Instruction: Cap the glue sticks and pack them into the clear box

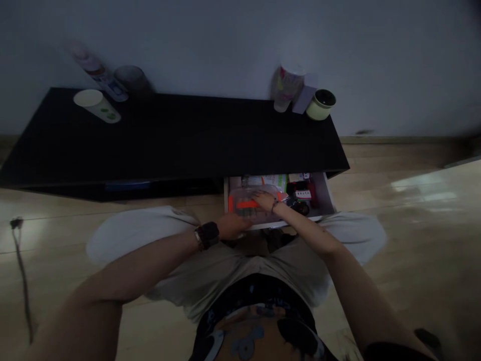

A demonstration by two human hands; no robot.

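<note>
The single view looks from the person's head, facing forward and steeply down over their shirt (255,296) and bare forearms (150,255). The lens sits close above the body, so the arms loom large toward the lower frame. Farther out, it takes in the open drawer (300,220), the low cabinet (169,140) above it, the floor (413,170) beside it, and the wall (376,60) along the top.

At 12 o'clock, a clear plastic box (244,208) in the drawer (328,195) is partly hidden by the right hand (266,201); packets (266,181) behind it are too small to read; at 11 o'clock, a bottle (98,72) is blurred.
</note>
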